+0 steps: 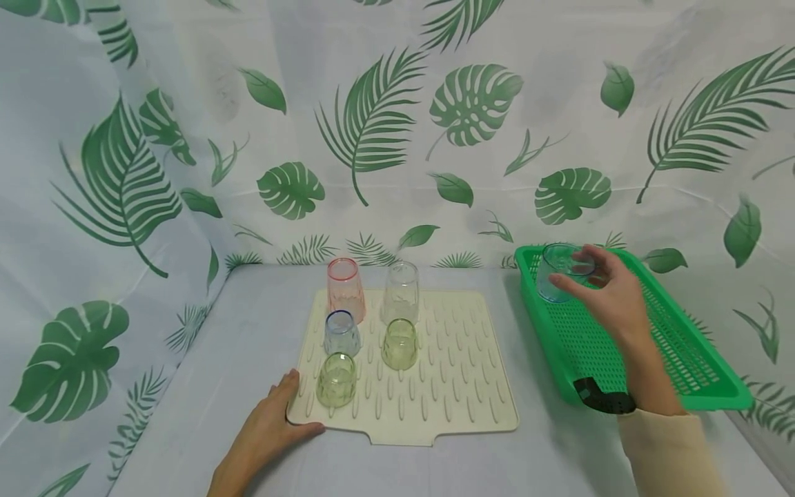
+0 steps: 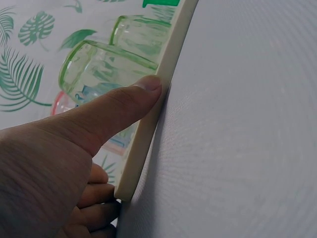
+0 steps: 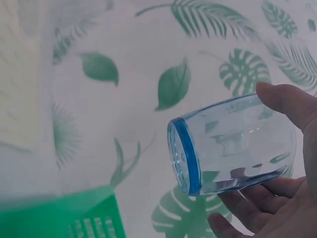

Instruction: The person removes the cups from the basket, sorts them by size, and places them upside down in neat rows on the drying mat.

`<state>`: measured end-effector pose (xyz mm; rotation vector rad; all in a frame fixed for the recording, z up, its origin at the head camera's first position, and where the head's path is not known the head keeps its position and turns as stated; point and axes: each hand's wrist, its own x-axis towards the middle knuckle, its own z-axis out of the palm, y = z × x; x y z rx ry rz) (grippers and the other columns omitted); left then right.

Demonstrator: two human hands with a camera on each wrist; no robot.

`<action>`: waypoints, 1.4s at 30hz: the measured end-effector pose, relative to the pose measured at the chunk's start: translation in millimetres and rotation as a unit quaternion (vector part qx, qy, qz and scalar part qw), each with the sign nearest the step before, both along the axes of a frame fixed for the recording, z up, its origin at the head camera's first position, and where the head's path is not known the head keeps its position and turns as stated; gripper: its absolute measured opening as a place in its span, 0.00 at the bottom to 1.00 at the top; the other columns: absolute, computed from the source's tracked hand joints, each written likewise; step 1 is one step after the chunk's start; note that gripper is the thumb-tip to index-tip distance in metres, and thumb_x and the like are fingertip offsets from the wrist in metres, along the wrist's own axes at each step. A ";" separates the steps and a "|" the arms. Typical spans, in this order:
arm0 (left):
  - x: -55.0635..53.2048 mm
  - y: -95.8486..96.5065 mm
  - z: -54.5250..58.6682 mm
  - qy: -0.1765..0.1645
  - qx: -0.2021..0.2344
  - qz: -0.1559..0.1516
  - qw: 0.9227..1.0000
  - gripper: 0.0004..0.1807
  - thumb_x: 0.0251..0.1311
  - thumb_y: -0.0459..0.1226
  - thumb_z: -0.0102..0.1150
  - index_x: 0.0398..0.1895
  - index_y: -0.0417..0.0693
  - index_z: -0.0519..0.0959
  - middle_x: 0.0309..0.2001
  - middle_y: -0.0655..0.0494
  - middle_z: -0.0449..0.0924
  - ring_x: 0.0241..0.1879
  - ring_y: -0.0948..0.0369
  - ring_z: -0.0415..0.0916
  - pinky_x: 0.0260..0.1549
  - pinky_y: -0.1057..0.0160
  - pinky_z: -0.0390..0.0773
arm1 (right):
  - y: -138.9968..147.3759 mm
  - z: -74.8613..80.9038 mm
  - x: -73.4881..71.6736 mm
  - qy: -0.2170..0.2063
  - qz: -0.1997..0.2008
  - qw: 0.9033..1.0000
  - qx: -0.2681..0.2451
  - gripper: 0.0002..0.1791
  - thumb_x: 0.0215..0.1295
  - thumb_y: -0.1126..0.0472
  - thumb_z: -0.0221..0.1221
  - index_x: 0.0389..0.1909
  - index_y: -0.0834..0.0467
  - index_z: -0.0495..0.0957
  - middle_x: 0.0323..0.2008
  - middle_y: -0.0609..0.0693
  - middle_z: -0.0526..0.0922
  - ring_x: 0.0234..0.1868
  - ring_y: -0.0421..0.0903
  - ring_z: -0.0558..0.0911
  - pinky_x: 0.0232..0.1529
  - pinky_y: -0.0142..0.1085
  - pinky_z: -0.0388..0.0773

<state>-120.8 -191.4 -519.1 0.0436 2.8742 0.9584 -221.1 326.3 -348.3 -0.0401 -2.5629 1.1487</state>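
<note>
My right hand (image 1: 611, 293) grips a clear glass with a blue tint (image 3: 233, 146), thumb on one side and fingers on the other, over the green basket (image 1: 553, 359). In the right wrist view its thick blue end points away from the palm. My left hand (image 1: 263, 421) holds the near left corner of a cream drying mat (image 1: 453, 359), thumb against the front edge, fingers at the left side. On the mat stand a tall red-tinted glass (image 1: 345, 293), a tall clear glass (image 1: 401, 297), a short blue-rimmed glass (image 1: 342, 335) and two short green glasses (image 1: 337, 383).
The basket has slotted walls and stands on the right of the pale table (image 1: 248, 331), beside the mat. Behind and to the left hangs a white curtain (image 1: 397, 193) with green leaf prints. A black band (image 1: 602, 399) circles my right wrist.
</note>
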 end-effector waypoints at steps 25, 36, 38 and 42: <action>-0.5 0.8 1.5 -0.004 -0.005 -0.001 1.000 0.66 0.42 0.62 0.76 0.76 0.32 0.56 0.76 0.34 0.56 0.74 0.33 0.55 0.72 0.36 0.60 | -91.8 -24.3 46.0 0.064 0.161 0.985 -0.022 0.42 0.55 0.61 0.74 0.70 0.60 0.67 0.60 0.59 0.80 0.53 0.29 0.75 0.54 0.12 0.67; -2.3 -4.3 9.5 0.016 0.022 0.017 0.999 0.63 0.47 0.65 0.71 0.77 0.35 0.56 0.76 0.37 0.57 0.75 0.40 0.56 0.73 0.40 0.62 | -108.5 -33.9 53.9 0.075 0.210 0.975 -0.015 0.42 0.51 0.62 0.76 0.68 0.60 0.69 0.58 0.55 0.81 0.54 0.45 0.79 0.57 0.14 0.69; -2.3 -5.4 14.9 0.025 0.042 0.034 0.998 0.61 0.50 0.65 0.69 0.77 0.37 0.56 0.77 0.39 0.57 0.76 0.41 0.56 0.73 0.40 0.62 | -110.5 -35.0 54.7 0.070 0.216 0.974 -0.019 0.42 0.51 0.62 0.76 0.68 0.60 0.69 0.58 0.54 0.81 0.55 0.48 0.80 0.57 0.14 0.69; -1.1 -2.5 30.0 0.069 0.083 0.064 0.992 0.56 0.54 0.63 0.68 0.77 0.41 0.58 0.76 0.41 0.60 0.73 0.40 0.62 0.70 0.40 0.67 | -115.8 -37.9 56.4 0.056 0.227 0.972 -0.031 0.43 0.51 0.62 0.76 0.69 0.60 0.68 0.59 0.53 0.81 0.55 0.46 0.80 0.59 0.15 0.69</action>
